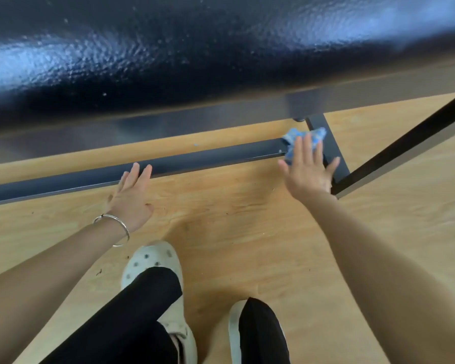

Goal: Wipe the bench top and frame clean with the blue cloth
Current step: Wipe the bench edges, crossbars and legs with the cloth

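The blue cloth [304, 139] is bunched on the lower frame bar [168, 164], right at its corner joint, pinned under my right hand [309, 172], fingers spread flat. My left hand [132, 198] is further left along that bar, open, fingertips touching it. The black padded worktop [195, 48] sits above.

Bright, even daylight; soft focus up close and wide-angle bend at the edges.

The padded black vinyl table top [168, 56] fills the far half, blurred by closeness, with pale blue-white glare at its left and far right. The light wooden plank floor [234, 227] is evenly lit, with only faint, soft shadows under the arms. The straight dark metal frame bar [168, 164] bows slightly from lens distortion. The whole picture is mildly soft, and the crumpled blue cloth [304, 139] lacks crisp detail.
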